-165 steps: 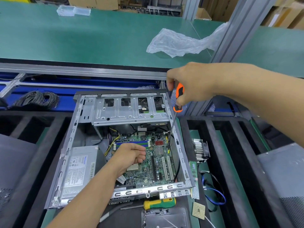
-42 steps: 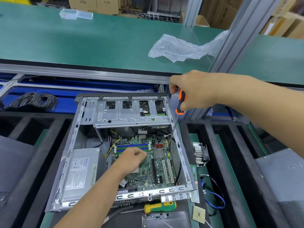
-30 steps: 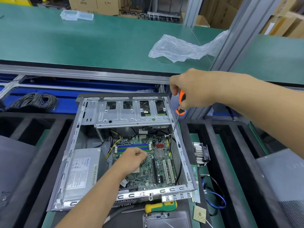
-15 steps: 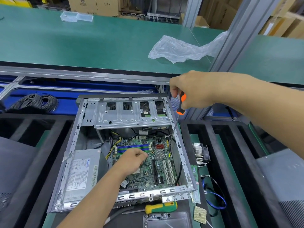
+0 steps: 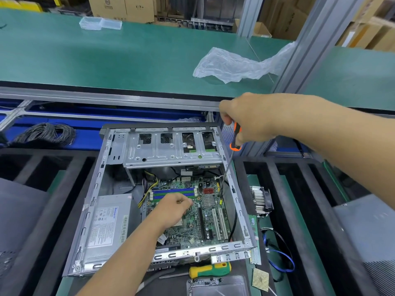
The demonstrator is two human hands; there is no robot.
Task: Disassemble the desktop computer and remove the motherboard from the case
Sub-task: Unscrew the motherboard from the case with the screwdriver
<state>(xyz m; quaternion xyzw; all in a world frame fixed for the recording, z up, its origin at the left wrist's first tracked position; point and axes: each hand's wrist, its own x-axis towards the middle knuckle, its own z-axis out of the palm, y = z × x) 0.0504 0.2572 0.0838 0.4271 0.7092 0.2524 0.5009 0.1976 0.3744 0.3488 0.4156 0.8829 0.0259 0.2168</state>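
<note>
The open grey computer case lies flat in front of me, with the green motherboard still inside it. My right hand grips the orange-and-black screwdriver from above. Its shaft slants down to a spot at the board's right edge, near the case wall. My left hand rests on the middle of the board with curled fingers; nothing shows inside them. A silver power supply fills the case's left side, and a metal drive cage spans its far end.
In front of the case lie a yellow-green screwdriver and a metal tray. To the right are a heatsink with fan, a memory stick, a blue cable and a chip. A plastic bag lies on the green bench.
My right hand's grip on the screwdriver handle has shifted slightly, while the tip stays at the same spot. My left hand has stayed on the board.
</note>
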